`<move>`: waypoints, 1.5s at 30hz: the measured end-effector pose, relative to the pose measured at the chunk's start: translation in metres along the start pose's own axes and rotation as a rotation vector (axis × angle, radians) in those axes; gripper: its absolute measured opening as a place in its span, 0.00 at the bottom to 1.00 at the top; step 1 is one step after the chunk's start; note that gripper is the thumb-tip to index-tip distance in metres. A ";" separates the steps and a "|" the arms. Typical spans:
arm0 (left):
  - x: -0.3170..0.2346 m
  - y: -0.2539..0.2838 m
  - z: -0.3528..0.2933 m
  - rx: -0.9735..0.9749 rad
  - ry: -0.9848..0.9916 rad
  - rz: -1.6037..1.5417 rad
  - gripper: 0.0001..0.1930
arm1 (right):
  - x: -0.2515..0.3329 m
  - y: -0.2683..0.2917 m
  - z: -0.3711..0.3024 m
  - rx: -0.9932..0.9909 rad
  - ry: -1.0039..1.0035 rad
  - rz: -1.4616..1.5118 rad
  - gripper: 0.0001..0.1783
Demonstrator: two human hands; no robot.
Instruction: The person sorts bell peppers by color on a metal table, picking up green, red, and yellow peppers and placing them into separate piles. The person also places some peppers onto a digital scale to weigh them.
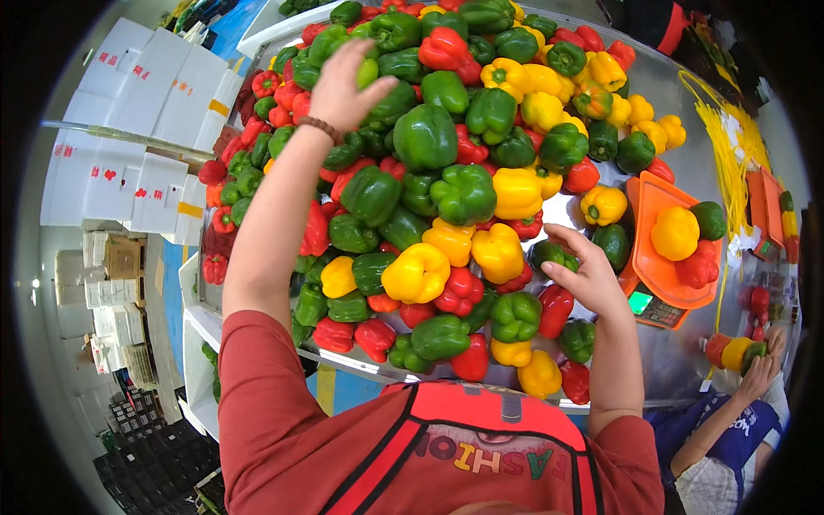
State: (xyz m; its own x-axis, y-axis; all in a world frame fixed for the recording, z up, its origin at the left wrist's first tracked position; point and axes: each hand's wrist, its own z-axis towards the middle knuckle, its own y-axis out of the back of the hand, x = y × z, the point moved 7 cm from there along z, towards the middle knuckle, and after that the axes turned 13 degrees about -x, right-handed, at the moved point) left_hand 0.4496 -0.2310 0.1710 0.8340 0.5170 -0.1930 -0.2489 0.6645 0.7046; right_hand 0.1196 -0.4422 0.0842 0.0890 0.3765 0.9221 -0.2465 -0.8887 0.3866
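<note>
Left hand (pixel 343 90) at peppers (pixel 463 195), right hand (pixel 585 271) by green pepper (pixel 554 254) (partly hidden)

Some peppers (pixel 427 137) are green, some yellow and some red. The tray (pixel 651 276) is orange. The shirt (pixel 266 403) is dark red, and the apron (pixel 463 403) is brighter red with black edges. The boxes (pixel 112 77) are white with red marks. The strings (pixel 725 142) are yellow, and the bracelet (pixel 320 129) is brown.
</note>
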 end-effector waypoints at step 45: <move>0.050 0.015 -0.142 -0.292 1.296 -1.536 0.17 | -0.028 0.054 0.279 -0.463 0.111 -0.065 0.41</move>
State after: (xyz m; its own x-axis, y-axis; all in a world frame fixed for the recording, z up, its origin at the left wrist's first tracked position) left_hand 0.4175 -0.1181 0.0749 -0.3479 -0.5285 -0.7743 0.0119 0.8234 -0.5674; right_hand 0.3726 -0.5736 0.0834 0.0213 0.4754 0.8795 -0.6503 -0.6616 0.3733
